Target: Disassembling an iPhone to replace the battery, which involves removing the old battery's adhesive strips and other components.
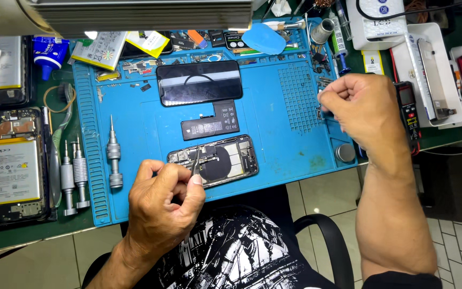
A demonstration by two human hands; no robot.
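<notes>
Head camera is showing the left hand point(161, 206) pinching tweezers point(194, 163) over an opened phone point(213, 160) lying on the blue mat point(145, 123), while the right hand point(362, 107), well apart, is pinching something too small to identify.

Bright, even overhead light; glare streaks on dark phone screen point(199, 83); sharp focus, soft shadows, slight edge distortion.

single head view, looking steeply down, close over blue mat point(274, 134)
</notes>
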